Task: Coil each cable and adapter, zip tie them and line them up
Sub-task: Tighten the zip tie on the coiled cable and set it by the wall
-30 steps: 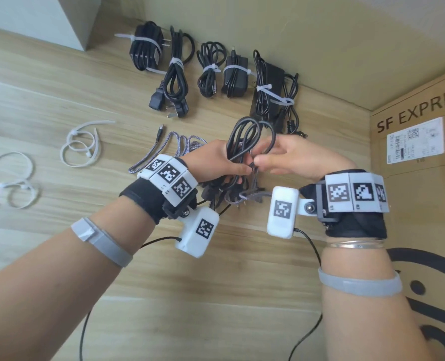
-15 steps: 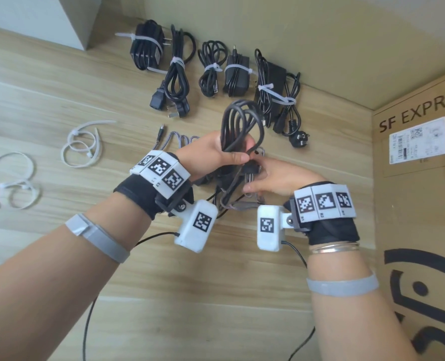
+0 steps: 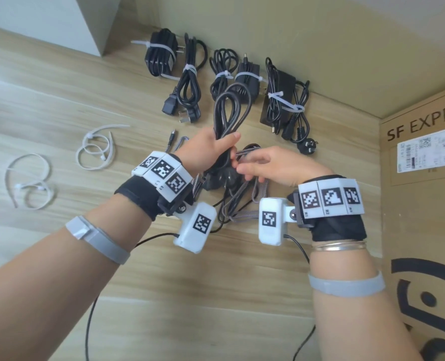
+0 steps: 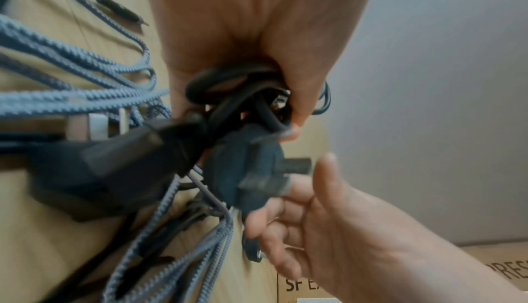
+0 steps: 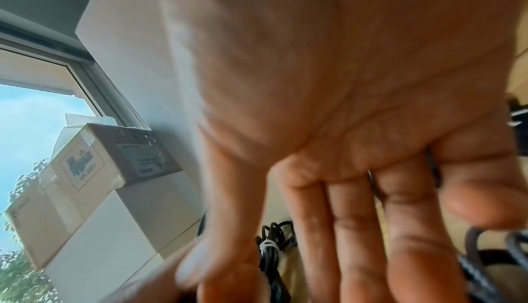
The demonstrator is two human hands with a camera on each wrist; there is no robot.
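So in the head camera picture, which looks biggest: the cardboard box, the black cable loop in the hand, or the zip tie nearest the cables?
Biggest to smallest, as they look:
1. The cardboard box, though it is cut off by the frame and nearer the camera.
2. The black cable loop that the left hand grips.
3. The zip tie, close in size to the loop.

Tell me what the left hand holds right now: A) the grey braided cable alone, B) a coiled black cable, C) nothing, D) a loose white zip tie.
B: the left hand grips a coiled black cable, its loops standing above the fist; the zip ties lie loose on the table.
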